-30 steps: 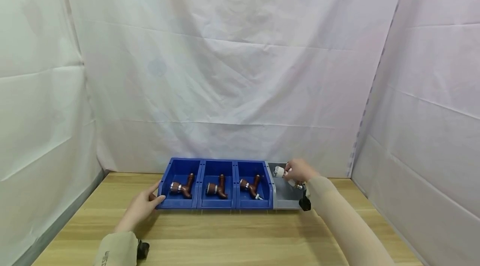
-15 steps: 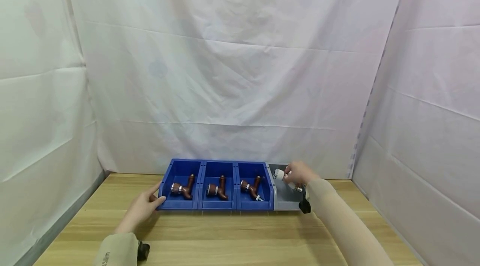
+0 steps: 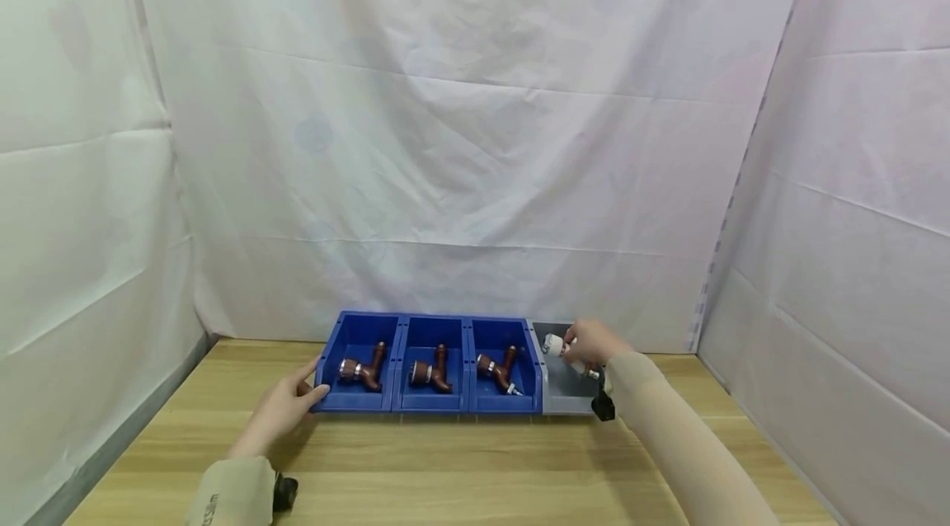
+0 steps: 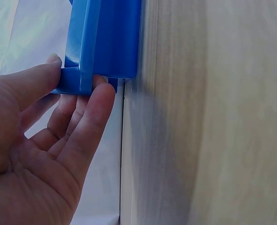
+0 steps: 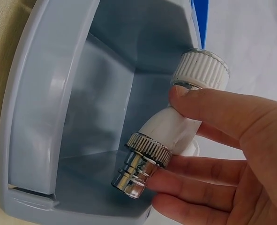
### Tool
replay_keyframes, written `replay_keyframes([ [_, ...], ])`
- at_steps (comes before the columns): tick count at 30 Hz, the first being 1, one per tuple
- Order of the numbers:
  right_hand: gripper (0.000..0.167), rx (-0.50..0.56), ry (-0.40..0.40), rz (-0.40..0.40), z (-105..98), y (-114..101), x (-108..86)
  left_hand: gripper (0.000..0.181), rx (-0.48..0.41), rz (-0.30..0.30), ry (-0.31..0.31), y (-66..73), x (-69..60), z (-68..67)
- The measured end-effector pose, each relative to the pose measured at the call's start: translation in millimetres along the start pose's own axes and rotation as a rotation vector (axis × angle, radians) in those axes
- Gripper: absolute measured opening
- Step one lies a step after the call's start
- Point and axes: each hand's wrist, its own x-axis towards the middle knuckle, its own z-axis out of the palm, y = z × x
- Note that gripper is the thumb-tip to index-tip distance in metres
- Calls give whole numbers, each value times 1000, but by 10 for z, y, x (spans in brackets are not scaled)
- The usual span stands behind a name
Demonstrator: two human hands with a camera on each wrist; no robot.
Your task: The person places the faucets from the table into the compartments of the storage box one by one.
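My right hand [image 3: 596, 340] holds a white tap [image 5: 168, 124] over the grey bin [image 5: 37, 103] at the right end of the row. The tap has a ribbed white knob and a chrome hose nozzle; thumb and fingers are around its body. At the other end, my left hand [image 4: 49, 122] grips the rim of the leftmost blue bin [image 4: 86, 42], thumb on one side and fingers on the other. Brown taps lie in the blue bins: one in the left [image 3: 369, 376], one in the middle [image 3: 438, 373], and one with a metal nozzle in the right [image 3: 503, 372].
The middle blue bin [image 3: 430, 404] and the right blue bin [image 3: 505, 404] stand side by side with the others at the back of a wooden table [image 3: 460, 468]. White cloth [image 3: 445, 163] hangs behind them and on both sides.
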Motion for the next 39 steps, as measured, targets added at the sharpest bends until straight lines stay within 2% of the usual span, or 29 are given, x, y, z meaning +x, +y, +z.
replay_keyframes([
  [8,13,44,-3,36,-15,-30,0,61,-4,-3,2,30,6,-5],
  [15,9,-3,7,31,19,-25,-6,60,1,12,13,16,9,15],
  [39,11,18,12,61,77,7,-18,60,-4,19,21,34,-1,38],
])
